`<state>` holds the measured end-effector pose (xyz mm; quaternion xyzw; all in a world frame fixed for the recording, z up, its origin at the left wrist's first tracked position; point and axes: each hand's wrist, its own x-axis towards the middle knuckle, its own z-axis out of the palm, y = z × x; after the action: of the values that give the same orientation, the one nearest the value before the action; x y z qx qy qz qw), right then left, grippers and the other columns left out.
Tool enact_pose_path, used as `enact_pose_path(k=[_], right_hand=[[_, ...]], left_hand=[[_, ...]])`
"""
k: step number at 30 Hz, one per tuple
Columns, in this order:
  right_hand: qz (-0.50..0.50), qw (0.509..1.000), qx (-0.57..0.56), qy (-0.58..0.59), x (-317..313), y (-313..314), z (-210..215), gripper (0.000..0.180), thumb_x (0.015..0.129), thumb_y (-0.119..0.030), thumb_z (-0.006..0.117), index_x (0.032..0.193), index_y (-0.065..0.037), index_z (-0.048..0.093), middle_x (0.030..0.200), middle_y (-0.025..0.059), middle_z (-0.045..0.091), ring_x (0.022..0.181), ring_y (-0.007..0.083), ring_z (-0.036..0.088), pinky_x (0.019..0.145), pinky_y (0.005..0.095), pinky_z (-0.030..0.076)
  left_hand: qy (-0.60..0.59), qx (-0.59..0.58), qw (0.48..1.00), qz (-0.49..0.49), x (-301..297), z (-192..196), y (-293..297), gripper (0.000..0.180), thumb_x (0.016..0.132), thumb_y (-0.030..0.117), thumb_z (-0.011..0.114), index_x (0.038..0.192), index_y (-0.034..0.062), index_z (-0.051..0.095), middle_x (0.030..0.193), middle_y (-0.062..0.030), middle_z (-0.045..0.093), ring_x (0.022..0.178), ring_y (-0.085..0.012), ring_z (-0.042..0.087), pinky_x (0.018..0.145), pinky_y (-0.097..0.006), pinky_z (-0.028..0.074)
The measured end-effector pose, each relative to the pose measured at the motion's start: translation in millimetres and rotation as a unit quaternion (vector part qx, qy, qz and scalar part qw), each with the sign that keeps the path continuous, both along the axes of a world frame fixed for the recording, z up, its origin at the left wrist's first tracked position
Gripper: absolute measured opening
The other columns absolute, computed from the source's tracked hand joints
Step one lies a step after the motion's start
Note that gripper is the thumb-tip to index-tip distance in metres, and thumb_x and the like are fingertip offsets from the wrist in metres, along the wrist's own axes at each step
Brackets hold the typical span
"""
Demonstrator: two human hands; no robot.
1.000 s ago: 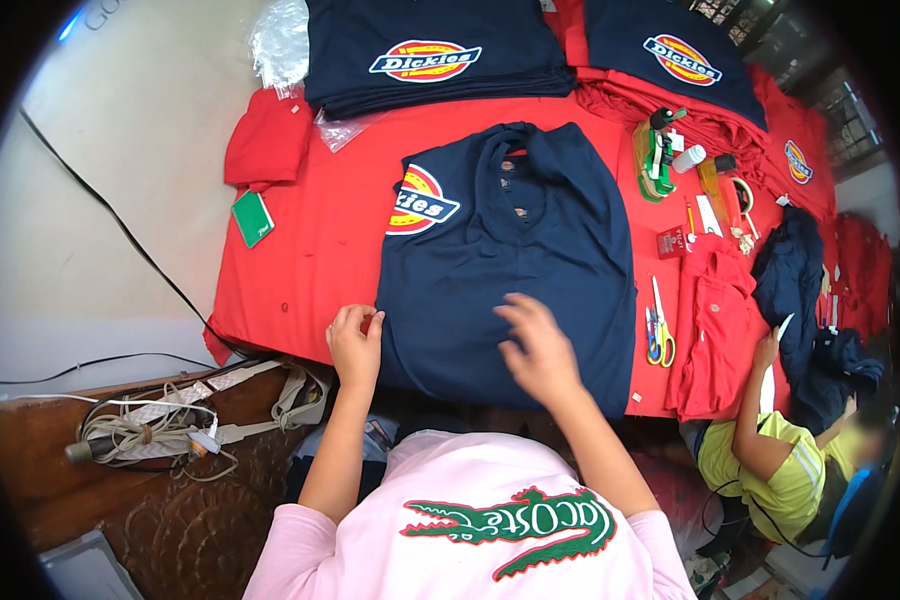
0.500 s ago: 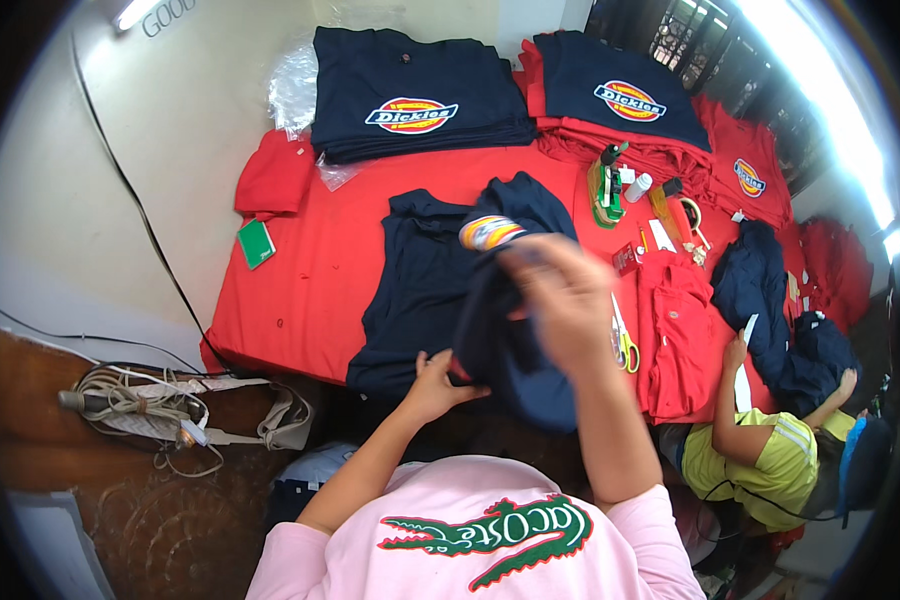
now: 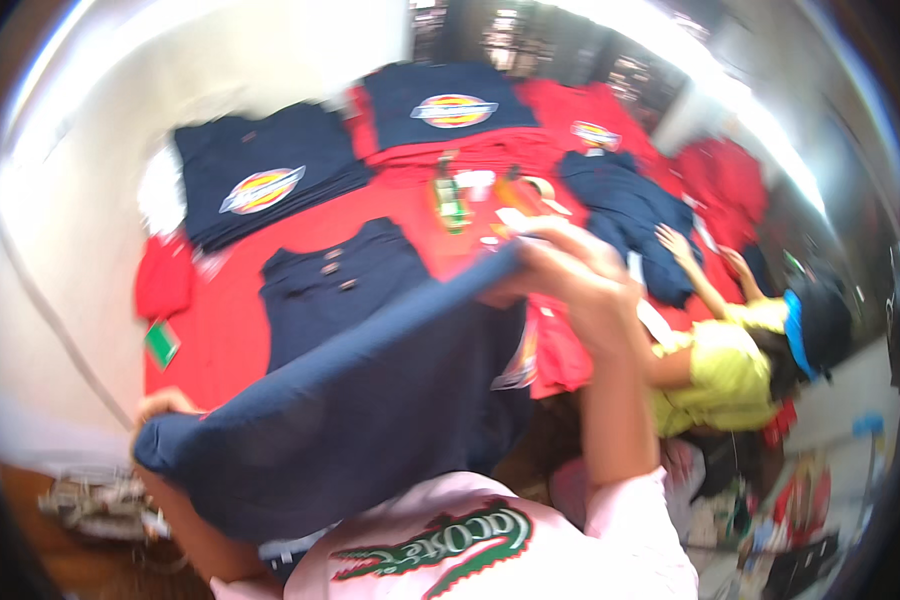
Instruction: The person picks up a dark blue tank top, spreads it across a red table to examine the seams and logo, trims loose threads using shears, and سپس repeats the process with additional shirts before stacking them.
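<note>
I hold a navy blue shirt (image 3: 370, 400) lifted off the table and stretched between both hands. My left hand (image 3: 160, 405) grips its lower left corner near the table's front edge. Raised higher, my right hand (image 3: 570, 275) clutches the opposite edge of that shirt. Behind the lifted cloth another navy shirt (image 3: 335, 285) lies flat on the red-covered table (image 3: 225, 330). The picture is blurred by motion.
Stacks of folded navy shirts with round logos sit at the back left (image 3: 260, 180) and back middle (image 3: 450, 105). A second person in a yellow top (image 3: 725, 365) reaches onto a navy garment (image 3: 625, 205) at the right. A green card (image 3: 160, 342) and cables (image 3: 90, 500) lie left.
The navy shirt went from lying flat under both hands to being picked up and spread in the air. The camera view swung to the right.
</note>
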<state>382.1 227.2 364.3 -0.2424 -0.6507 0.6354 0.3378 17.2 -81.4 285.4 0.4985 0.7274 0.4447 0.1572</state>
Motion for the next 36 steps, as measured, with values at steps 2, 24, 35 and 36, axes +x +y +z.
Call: enact_pose_path(k=[2,24,35,36], right_hand=[[0.002,0.996,-0.078,0.031,-30.3,40.4,-26.4,0.029,0.109,-0.021,0.061,0.125,0.003,0.066,0.11,0.0162,0.074,0.096,0.0284,0.078,0.098,0.0412,0.061],[-0.146,0.973,-0.133,-0.12,-2.1,62.8,-347.5,0.064,0.08,0.002,0.081,0.14,-0.001,0.063,0.143,0.0149,0.065,0.119,0.0231,0.067,0.095,0.0341,0.055],[-0.074,0.965,-0.166,-0.191,31.3,-19.5,-378.6,0.022,0.102,-0.016,0.075,0.117,-0.001,0.071,0.104,0.0037,0.074,0.093,0.0102,0.067,0.082,0.0292,0.053],[-0.077,0.972,-0.161,-0.153,31.4,-18.7,-372.7,0.019,0.104,-0.016,0.073,0.116,-0.001,0.072,0.107,0.0035,0.074,0.094,0.01,0.067,0.084,0.0288,0.053]], left_hand=[[0.196,-0.021,0.973,0.118,-10.8,32.0,22.1,0.016,0.093,-0.004,0.067,0.103,0.0017,0.077,0.103,-0.0088,0.075,0.09,-0.0175,0.067,0.09,-0.033,0.054],[0.042,-0.266,0.952,-0.142,132.5,-172.7,-19.2,0.038,0.076,0.009,0.081,0.114,0.0129,0.083,0.101,-0.0089,0.071,0.101,-0.0293,0.069,0.091,-0.042,0.055],[-0.08,-0.067,0.924,0.367,32.2,-327.8,11.1,0.052,0.096,0.031,0.079,0.136,-0.0012,0.066,0.128,-0.0187,0.067,0.115,-0.0316,0.067,0.102,-0.042,0.051],[-0.135,-0.049,0.913,0.382,20.4,-336.6,19.3,0.054,0.097,0.032,0.079,0.137,-0.0019,0.066,0.126,-0.0184,0.068,0.111,-0.0296,0.068,0.1,-0.041,0.053]])
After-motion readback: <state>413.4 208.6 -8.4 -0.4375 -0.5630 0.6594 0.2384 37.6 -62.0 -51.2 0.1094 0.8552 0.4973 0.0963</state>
